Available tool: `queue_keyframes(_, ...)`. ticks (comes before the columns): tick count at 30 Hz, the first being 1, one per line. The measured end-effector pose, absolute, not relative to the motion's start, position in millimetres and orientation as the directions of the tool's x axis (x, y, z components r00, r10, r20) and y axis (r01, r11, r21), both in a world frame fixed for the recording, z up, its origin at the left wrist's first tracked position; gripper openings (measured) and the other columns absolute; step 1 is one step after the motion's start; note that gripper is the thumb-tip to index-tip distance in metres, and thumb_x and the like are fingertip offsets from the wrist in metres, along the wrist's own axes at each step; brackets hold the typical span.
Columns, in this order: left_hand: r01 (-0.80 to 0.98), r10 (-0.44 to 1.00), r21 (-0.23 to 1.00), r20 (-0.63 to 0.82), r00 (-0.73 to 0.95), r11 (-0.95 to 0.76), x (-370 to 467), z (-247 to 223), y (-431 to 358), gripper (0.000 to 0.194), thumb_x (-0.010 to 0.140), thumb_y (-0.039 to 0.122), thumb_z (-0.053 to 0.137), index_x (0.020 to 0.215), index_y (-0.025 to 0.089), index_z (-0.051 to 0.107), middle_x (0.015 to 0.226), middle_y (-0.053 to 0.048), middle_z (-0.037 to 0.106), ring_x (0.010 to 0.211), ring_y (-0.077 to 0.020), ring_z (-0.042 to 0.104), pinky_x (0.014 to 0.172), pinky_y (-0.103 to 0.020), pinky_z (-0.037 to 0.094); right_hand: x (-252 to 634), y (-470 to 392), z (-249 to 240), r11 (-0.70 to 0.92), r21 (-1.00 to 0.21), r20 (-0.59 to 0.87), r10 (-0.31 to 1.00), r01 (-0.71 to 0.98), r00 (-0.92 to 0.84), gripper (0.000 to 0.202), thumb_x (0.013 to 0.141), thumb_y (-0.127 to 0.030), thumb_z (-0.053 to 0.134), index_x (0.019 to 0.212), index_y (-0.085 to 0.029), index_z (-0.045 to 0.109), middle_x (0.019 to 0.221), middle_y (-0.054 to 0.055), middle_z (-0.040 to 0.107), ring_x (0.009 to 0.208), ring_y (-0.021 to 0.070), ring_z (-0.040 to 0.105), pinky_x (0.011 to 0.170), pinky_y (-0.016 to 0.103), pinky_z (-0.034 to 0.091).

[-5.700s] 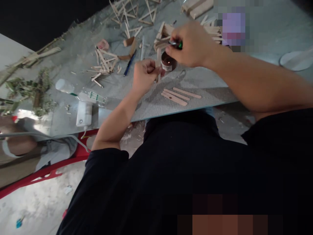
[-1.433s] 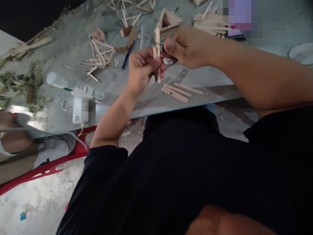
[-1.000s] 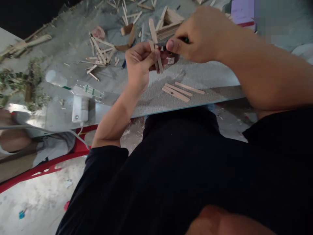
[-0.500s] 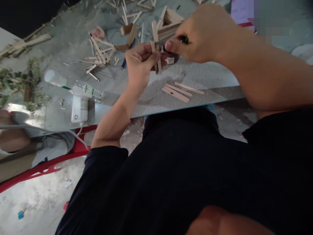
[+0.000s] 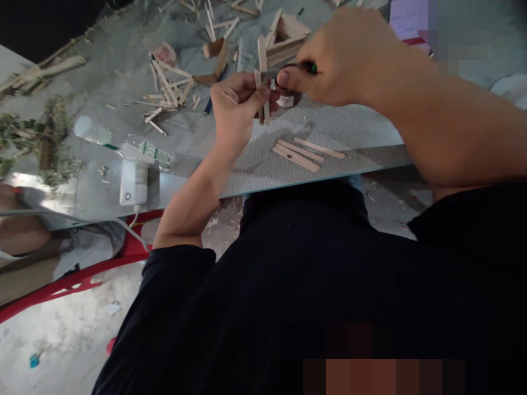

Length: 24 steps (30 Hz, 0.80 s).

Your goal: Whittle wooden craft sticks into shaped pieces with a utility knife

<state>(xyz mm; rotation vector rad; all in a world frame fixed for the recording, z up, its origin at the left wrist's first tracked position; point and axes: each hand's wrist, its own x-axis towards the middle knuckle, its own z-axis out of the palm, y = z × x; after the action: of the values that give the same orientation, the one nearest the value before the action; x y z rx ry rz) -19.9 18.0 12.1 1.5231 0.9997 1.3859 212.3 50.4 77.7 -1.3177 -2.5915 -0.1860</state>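
Note:
Pinched between the thumb and fingers of my left hand [image 5: 242, 101] are light wooden sticks [image 5: 262, 52], held upright above the table. My right hand [image 5: 313, 77] is closed on a dark tool with a green part [image 5: 313, 68]; its working end, beside the sticks, is too small to make out. Below the right thumb is a dark round container with a white label [image 5: 285, 101]. Several loose flat sticks [image 5: 296, 159] lie near the table's front edge. A stacked wooden triangle [image 5: 288, 46] stands behind my hands.
Joined sticks [image 5: 171, 85] and a blue pen [image 5: 208, 105] lie to the left. Farther left are a clear bottle [image 5: 154, 153], a white device [image 5: 134, 184] with a cable, and dried plants [image 5: 49, 131]. A lit screen [image 5: 405, 19] is at the upper right. A person's limb shows at the left edge.
The tool end in my right hand has shifted slightly up, and more of the labelled container shows. My left hand keeps its grip on the sticks, which have tilted slightly.

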Motion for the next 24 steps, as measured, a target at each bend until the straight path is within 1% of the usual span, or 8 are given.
queue_keyframes(5, 0.029, 0.890, 0.892, 0.446, 0.095, -0.451, -23.3, -4.6, 31.8, 0.013, 0.099, 0.036, 0.081, 0.091, 0.028, 0.076, 0.084, 0.004, 0.082, 0.067, -0.0161, 0.068, 0.062, -0.038, 0.054, 211.6, 48.4, 80.0, 0.573, 0.000, 0.208, 0.802, 0.820, -0.560, 0.099, 0.109, -0.088, 0.017, 0.081, -0.012, 0.074, 0.058, 0.009, 0.046, 0.066, 0.0327, 0.068, 0.062, 0.038, 0.047)
queue_keyframes(7, 0.046, 0.863, 0.862, 0.502, 0.063, -0.505, -24.4, -16.1, 42.5, 0.024, 0.100, 0.049, 0.083, 0.089, 0.029, 0.074, 0.080, 0.007, 0.080, 0.062, -0.0115, 0.062, 0.058, -0.034, 0.050, 211.1, 47.2, 81.3, 0.566, 0.003, 0.170, 0.812, 0.825, -0.558, 0.099, 0.109, -0.087, 0.017, 0.078, -0.011, 0.073, 0.056, 0.009, 0.045, 0.062, 0.0286, 0.065, 0.061, 0.036, 0.045)
queue_keyframes(10, 0.071, 0.829, 0.826, 0.558, 0.029, -0.559, -23.4, -27.1, 53.0, 0.048, 0.090, 0.077, 0.083, 0.088, 0.030, 0.073, 0.075, 0.007, 0.076, 0.058, -0.0081, 0.056, 0.054, -0.032, 0.046, 210.0, 44.8, 82.5, 0.550, -0.002, 0.166, 0.823, 0.835, -0.542, 0.100, 0.110, -0.086, 0.017, 0.078, -0.010, 0.073, 0.057, 0.009, 0.046, 0.064, 0.0267, 0.063, 0.063, 0.036, 0.046)
queue_keyframes(12, 0.112, 0.810, 0.805, 0.587, -0.005, -0.583, -20.2, -26.5, 51.0, 0.052, 0.088, 0.083, 0.081, 0.087, 0.032, 0.073, 0.075, 0.006, 0.076, 0.060, -0.0103, 0.059, 0.058, -0.034, 0.048, 209.2, 42.9, 82.7, 0.543, -0.025, 0.165, 0.830, 0.839, -0.532, 0.101, 0.109, -0.087, 0.017, 0.078, -0.009, 0.073, 0.058, 0.010, 0.047, 0.066, 0.0284, 0.065, 0.065, 0.037, 0.047)
queue_keyframes(15, 0.196, 0.787, 0.784, 0.612, -0.077, -0.590, -14.0, -18.8, 39.2, 0.038, 0.095, 0.075, 0.079, 0.088, 0.038, 0.074, 0.080, 0.003, 0.077, 0.068, -0.0175, 0.068, 0.066, -0.038, 0.054, 208.1, 39.7, 83.1, 0.536, -0.079, 0.166, 0.838, 0.840, -0.520, 0.096, 0.109, -0.087, 0.020, 0.073, -0.011, 0.067, 0.058, 0.010, 0.046, 0.067, 0.0289, 0.064, 0.066, 0.037, 0.045)
queue_keyframes(17, 0.238, 0.768, 0.765, 0.632, -0.101, -0.598, -11.5, -14.5, 32.1, 0.039, 0.095, 0.075, 0.078, 0.086, 0.037, 0.074, 0.078, 0.003, 0.076, 0.069, -0.0171, 0.069, 0.066, -0.036, 0.055, 207.6, 37.5, 84.0, 0.532, -0.106, 0.167, 0.842, 0.840, -0.513, 0.091, 0.110, -0.086, 0.024, 0.070, -0.014, 0.060, 0.059, 0.008, 0.043, 0.066, 0.0253, 0.061, 0.067, 0.035, 0.040)
queue_keyframes(19, 0.269, 0.754, 0.745, 0.651, -0.089, -0.611, -11.6, -12.2, 27.5, 0.043, 0.097, 0.075, 0.076, 0.085, 0.034, 0.073, 0.076, 0.003, 0.074, 0.068, -0.0141, 0.068, 0.066, -0.034, 0.054, 206.7, 34.8, 85.6, 0.538, -0.122, 0.164, 0.839, 0.834, -0.518, 0.086, 0.112, -0.083, 0.027, 0.069, -0.015, 0.055, 0.060, 0.007, 0.042, 0.063, 0.0198, 0.053, 0.066, 0.034, 0.032)
queue_keyframes(24, 0.356, 0.749, 0.701, 0.663, -0.007, -0.618, -18.5, -7.2, 18.3, 0.036, 0.110, 0.055, 0.067, 0.086, 0.028, 0.070, 0.078, 0.001, 0.074, 0.074, -0.0163, 0.074, 0.070, -0.034, 0.053, 203.3, 25.8, 90.0, 0.524, -0.146, 0.142, 0.850, 0.839, -0.507, 0.082, 0.114, -0.081, 0.028, 0.067, -0.017, 0.048, 0.059, 0.005, 0.038, 0.057, 0.0129, 0.029, 0.065, 0.035, 0.019)
